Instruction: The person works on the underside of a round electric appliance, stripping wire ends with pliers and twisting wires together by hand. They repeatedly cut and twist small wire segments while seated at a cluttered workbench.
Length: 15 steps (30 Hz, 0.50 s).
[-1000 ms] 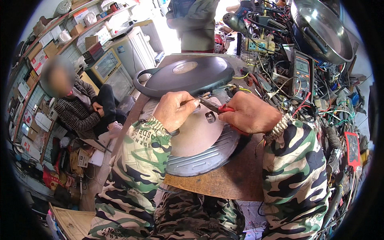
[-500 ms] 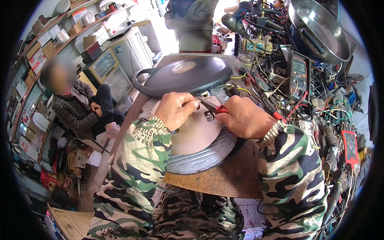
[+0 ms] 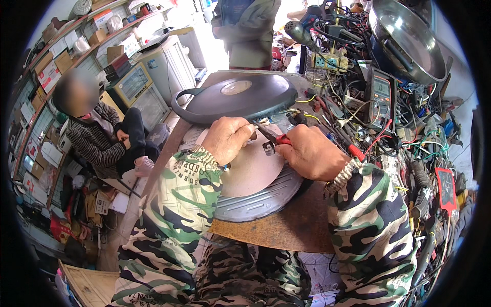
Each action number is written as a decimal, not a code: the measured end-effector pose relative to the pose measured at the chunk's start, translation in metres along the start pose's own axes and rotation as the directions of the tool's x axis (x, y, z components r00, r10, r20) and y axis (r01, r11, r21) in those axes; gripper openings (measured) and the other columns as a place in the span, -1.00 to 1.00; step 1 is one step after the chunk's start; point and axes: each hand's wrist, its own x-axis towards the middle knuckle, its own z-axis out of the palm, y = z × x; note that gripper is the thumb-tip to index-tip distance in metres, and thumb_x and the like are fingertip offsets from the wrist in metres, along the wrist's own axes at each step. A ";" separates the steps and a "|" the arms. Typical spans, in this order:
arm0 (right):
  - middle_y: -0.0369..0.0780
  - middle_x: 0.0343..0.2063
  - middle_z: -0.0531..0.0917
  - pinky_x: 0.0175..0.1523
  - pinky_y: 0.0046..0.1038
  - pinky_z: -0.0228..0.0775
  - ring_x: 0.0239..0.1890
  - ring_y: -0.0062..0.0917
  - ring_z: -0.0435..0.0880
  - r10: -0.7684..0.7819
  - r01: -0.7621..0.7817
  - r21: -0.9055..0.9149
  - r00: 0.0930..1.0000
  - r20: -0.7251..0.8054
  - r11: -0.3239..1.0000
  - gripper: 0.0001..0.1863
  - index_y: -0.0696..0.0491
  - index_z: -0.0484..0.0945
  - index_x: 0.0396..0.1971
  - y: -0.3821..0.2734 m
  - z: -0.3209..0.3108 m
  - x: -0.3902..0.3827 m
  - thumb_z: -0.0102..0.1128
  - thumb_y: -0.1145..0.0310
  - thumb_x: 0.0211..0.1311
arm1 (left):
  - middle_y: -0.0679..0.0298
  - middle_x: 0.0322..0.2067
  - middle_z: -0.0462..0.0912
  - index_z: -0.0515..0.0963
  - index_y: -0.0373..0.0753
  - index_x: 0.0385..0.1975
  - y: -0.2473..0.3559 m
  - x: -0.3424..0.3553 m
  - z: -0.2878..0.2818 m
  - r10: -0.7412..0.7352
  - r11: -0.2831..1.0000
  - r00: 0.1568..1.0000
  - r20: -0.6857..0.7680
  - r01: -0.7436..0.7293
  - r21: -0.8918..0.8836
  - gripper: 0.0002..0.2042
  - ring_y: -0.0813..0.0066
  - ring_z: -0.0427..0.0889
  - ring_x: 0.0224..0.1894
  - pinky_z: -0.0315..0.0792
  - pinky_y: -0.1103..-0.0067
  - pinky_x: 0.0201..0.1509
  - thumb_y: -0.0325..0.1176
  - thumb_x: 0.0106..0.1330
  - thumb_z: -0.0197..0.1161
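Observation:
My right hand [image 3: 313,153] is closed round a pair of red-handled pliers [image 3: 283,139], whose dark jaws point up and left at my left fingertips. My left hand [image 3: 227,140] pinches thumb and forefinger together right at the jaws; whatever they hold is too small to make out. A small shiny metal piece [image 3: 268,148] shows just below the pliers. Under both hands lies a pale round sheet [image 3: 250,179], on top of a ribbed grey metal round base [image 3: 255,210]. Behind them rests a black round cover [image 3: 255,100] with a loop handle and a pale central disc.
The brown worktable [image 3: 286,233] ends close to my lap. On its right are heaped tools and wires, with a multimeter [image 3: 382,94] and a large steel pan [image 3: 409,41]. A seated person [image 3: 97,135] is at left; another person [image 3: 248,36] stands beyond the table.
Almost nothing differs. Both hands hold nearly the same pose at the pliers' jaws, and the view has shifted very slightly.

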 end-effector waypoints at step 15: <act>-0.13 -0.68 0.65 -0.43 -0.35 0.48 -0.62 -0.46 0.68 -0.029 0.026 0.047 0.998 0.053 0.999 -0.66 0.27 0.62 -0.52 0.007 -0.001 0.003 0.17 0.30 0.34 | 0.01 -0.45 0.70 0.70 -0.34 -0.30 0.012 -0.005 0.006 0.061 0.994 0.990 -0.123 -0.050 0.095 -0.81 0.25 0.73 -0.39 0.53 0.42 -0.24 -0.33 0.30 0.31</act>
